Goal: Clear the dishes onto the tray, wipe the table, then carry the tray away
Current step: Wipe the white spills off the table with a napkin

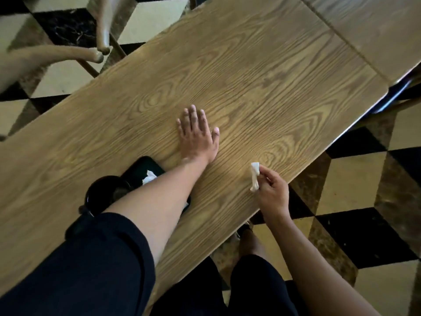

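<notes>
My left hand (197, 133) lies flat, palm down, on the wooden table (262, 71) near its middle, fingers spread, holding nothing. My right hand (272, 192) hovers at the table's near edge, pinching a small crumpled white tissue (255, 175). A dark tray (142, 166) sits on the table under my left forearm, with a black bowl (103, 190) and a crumpled white napkin (149, 179) on it. My arm hides most of the tray.
A second wooden table (376, 30) abuts at the upper right. Two pale chair legs (100, 26) stand beyond the far edge at upper left. The floor (355, 197) is a black, cream and brown cube pattern. My dark-clothed legs are below the near edge.
</notes>
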Demonstrator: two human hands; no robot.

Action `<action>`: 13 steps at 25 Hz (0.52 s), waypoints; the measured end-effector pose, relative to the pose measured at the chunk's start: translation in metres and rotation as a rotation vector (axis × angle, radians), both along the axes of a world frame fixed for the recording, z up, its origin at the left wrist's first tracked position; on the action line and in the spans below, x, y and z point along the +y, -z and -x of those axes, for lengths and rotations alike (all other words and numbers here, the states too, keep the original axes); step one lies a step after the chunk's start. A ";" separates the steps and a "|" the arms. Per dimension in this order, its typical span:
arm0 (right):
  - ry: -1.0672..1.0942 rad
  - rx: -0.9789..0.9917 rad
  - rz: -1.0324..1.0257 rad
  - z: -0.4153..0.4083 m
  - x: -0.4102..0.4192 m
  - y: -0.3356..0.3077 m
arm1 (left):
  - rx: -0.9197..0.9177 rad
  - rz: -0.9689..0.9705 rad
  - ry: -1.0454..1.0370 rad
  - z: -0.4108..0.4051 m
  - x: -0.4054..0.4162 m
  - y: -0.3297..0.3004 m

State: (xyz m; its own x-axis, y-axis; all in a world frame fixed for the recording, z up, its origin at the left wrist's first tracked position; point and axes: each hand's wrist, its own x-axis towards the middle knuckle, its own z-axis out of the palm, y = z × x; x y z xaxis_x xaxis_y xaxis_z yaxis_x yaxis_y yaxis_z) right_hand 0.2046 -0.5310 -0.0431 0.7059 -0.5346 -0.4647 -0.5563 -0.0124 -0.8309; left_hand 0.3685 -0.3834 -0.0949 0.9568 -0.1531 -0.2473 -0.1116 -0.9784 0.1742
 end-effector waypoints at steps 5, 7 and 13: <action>-0.126 -0.074 -0.169 -0.047 -0.015 -0.016 | -0.004 0.085 -0.086 0.036 -0.011 -0.003; -0.202 -0.094 -0.258 -0.065 -0.021 -0.021 | 0.004 0.105 -0.141 0.063 -0.023 -0.003; -0.572 -0.087 -0.327 -0.121 -0.008 -0.025 | -0.119 0.184 -0.151 0.128 -0.028 0.008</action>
